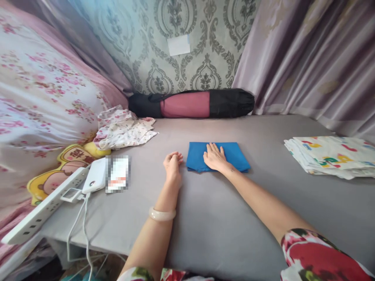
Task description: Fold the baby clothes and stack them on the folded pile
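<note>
A folded blue cloth (236,156) lies flat on the grey surface in front of me, its layered edges showing along the near side. My right hand (215,157) rests palm down on top of it, fingers stretched out and slightly spread. Just left of the cloth, my left hand (172,162) hovers or rests at the surface, apart from the cloth. Its fingers are curled in and I see nothing in them. A pale bangle (162,214) circles my left wrist.
Folded patterned cloth (334,156) lies at the right. Crumpled printed fabric (124,128) sits at the left, near a yellow cartoon cushion (43,183). A power strip (43,207), a white power bank (95,175) and cables are nearer. A black-and-pink rolled bag (186,104) lines the wall.
</note>
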`<move>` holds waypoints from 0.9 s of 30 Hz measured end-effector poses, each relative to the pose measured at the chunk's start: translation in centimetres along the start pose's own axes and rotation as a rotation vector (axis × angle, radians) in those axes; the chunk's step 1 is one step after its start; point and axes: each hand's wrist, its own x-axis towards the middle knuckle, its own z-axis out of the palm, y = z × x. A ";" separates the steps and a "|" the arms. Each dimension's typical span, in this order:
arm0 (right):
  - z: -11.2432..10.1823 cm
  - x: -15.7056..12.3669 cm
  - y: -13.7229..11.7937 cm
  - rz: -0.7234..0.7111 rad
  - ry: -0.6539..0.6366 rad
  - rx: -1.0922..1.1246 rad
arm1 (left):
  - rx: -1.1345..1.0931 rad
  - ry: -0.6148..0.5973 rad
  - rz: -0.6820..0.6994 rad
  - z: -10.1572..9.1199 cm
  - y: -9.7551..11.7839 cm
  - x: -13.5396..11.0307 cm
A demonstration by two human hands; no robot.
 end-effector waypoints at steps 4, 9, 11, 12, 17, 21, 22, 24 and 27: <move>0.0 0.5 -2.7 -0.071 0.063 0.022 | -0.146 0.071 -0.053 -0.1 0.4 0.3; 1.4 1.5 -4.6 -0.065 0.047 0.069 | -0.196 0.056 -0.058 -0.2 0.2 0.5; 2.0 1.7 -4.6 -0.043 0.048 0.082 | -0.201 0.058 -0.064 -0.3 0.1 0.6; 2.3 1.8 -4.5 -0.041 0.051 0.086 | -0.204 0.061 -0.068 -0.3 0.1 0.6; 2.5 1.8 -4.2 -0.041 0.047 0.079 | -0.246 0.067 -0.064 -0.3 0.4 0.3; 1.7 1.8 -4.7 -0.029 0.002 0.062 | -0.278 0.077 -0.085 -0.3 0.6 0.1; 1.5 2.0 -4.9 -0.034 0.001 0.053 | -0.277 0.081 -0.092 -0.3 0.6 0.2; 1.2 2.3 -5.5 -0.061 0.015 0.036 | -0.272 0.083 -0.097 -0.3 0.7 0.2; 1.3 2.8 -6.4 -0.121 0.048 0.029 | -0.278 0.067 -0.082 -0.4 0.5 0.2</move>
